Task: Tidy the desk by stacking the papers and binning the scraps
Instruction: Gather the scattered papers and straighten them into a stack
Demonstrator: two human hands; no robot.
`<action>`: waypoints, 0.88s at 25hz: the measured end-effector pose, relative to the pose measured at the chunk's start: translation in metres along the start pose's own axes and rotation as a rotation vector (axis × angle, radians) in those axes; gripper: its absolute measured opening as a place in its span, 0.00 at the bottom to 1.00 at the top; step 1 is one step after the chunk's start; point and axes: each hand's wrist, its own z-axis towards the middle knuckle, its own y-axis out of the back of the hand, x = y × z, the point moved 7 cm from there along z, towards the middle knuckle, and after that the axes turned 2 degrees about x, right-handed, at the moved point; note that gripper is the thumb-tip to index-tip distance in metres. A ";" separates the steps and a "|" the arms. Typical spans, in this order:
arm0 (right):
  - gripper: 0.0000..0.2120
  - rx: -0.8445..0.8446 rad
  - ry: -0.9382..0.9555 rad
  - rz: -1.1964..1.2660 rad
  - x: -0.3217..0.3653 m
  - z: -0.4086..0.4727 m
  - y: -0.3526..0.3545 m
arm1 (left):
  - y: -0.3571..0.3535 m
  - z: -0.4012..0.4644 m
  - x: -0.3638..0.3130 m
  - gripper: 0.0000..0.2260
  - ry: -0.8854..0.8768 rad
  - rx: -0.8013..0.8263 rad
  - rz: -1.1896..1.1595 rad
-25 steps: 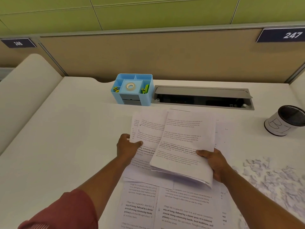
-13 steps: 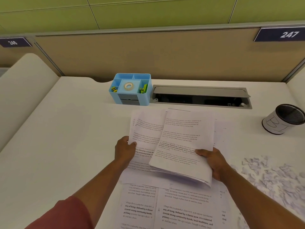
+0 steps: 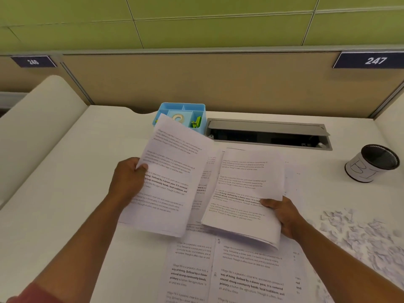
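My left hand [image 3: 127,180] grips the left edge of a printed sheet [image 3: 168,182] and holds it tilted above the white desk [image 3: 65,193]. My right hand [image 3: 284,217] holds a stack of printed papers [image 3: 244,197] by its right edge, just above the desk. More printed sheets [image 3: 229,272] lie flat near the front edge, partly under the stack. A pile of torn white paper scraps [image 3: 360,235] is spread at the right. A black mesh bin cup [image 3: 373,162] with a white label stands at the far right.
A blue desk organiser [image 3: 196,110] with tape and green clips stands at the back, partly hidden by the lifted sheet. A grey cable tray [image 3: 266,132] with an open lid runs beside it. A tan partition [image 3: 196,79] bounds the back.
My left hand has taken hold of a sheet that lay on the desk and lifted it up and to the left. The stack in my right hand has stayed in place.
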 end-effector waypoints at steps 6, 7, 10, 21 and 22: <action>0.17 0.088 0.072 -0.032 0.001 -0.034 -0.029 | -0.014 -0.028 0.004 0.06 0.206 0.274 -0.455; 0.18 0.112 0.085 -0.033 0.001 -0.044 -0.036 | -0.025 -0.035 0.005 0.06 0.215 0.303 -0.439; 0.17 0.196 0.123 -0.046 0.004 -0.077 -0.062 | -0.059 -0.059 0.008 0.06 0.219 0.352 -0.357; 0.20 0.363 0.062 0.030 -0.012 -0.130 -0.085 | -0.090 -0.109 0.009 0.11 0.155 0.453 -0.224; 0.21 0.367 0.054 0.031 -0.013 -0.130 -0.084 | -0.091 -0.111 0.011 0.12 0.167 0.471 -0.243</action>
